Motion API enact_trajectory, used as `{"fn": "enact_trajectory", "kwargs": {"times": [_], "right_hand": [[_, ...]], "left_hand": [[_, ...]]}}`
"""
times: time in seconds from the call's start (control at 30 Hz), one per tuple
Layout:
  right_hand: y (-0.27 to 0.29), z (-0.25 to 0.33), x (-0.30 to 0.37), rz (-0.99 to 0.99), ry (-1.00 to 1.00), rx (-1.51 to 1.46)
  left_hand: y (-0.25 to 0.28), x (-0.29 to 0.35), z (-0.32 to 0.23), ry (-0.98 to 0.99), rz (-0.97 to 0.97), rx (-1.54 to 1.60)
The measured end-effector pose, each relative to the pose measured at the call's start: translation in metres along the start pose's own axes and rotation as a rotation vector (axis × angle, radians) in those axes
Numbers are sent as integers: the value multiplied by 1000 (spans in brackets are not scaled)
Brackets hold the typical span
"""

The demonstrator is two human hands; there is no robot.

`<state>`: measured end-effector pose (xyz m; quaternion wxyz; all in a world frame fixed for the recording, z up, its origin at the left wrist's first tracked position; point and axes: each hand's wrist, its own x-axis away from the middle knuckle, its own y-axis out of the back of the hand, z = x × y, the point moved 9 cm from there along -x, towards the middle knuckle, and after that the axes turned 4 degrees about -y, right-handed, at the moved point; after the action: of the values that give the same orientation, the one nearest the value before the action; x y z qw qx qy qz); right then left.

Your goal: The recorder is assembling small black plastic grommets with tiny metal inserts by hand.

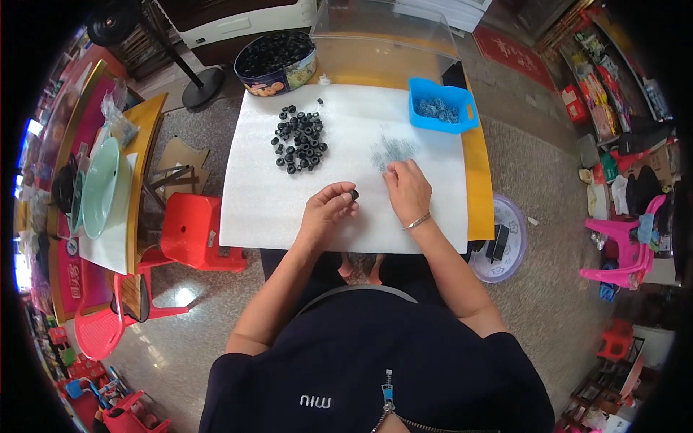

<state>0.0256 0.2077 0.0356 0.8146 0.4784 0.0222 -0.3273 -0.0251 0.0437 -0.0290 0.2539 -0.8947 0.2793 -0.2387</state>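
Note:
Between thumb and fingertips, my left hand (330, 211) pinches a small black ring-shaped part (354, 195) just above the white sheet. My right hand (408, 189) rests at the near edge of a loose patch of small thin grey metal pieces (395, 149). Its fingers are bent together and pointed down; whatever they hold is too small to make out. Up and to the left of my left hand lies a pile of similar black parts (297, 141), with a single one (320, 101) a little apart from it.
A round tin (276, 88) full of black parts stands at the table's far left. A blue plastic basket (444, 124) with more grey pieces sits far right. Behind is a clear plastic panel (382, 36). A red stool (189, 227) stands left, a round basin (509, 216) right.

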Motion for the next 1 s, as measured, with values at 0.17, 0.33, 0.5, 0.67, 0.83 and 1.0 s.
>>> {"fn": "enact_trajectory", "kwargs": {"times": [0.17, 0.33, 0.5, 0.67, 0.83, 1.0], "right_hand": [[6, -7, 2, -35, -38, -130], [2, -9, 19, 224, -418, -696], [21, 37, 25, 220, -108, -579], [27, 56, 27, 133, 95, -398], [30, 77, 32, 140, 285, -181], [25, 83, 36, 204, 344, -93]], "left_hand": [[1, 2, -2, 2, -11, 18], [-9, 2, 0, 50, 11, 39], [-18, 0, 10, 90, 61, 130], [-18, 0, 8, 34, 62, 113], [-8, 1, 1, -57, 44, -115], [-4, 3, 1, -87, 63, -178]]}}
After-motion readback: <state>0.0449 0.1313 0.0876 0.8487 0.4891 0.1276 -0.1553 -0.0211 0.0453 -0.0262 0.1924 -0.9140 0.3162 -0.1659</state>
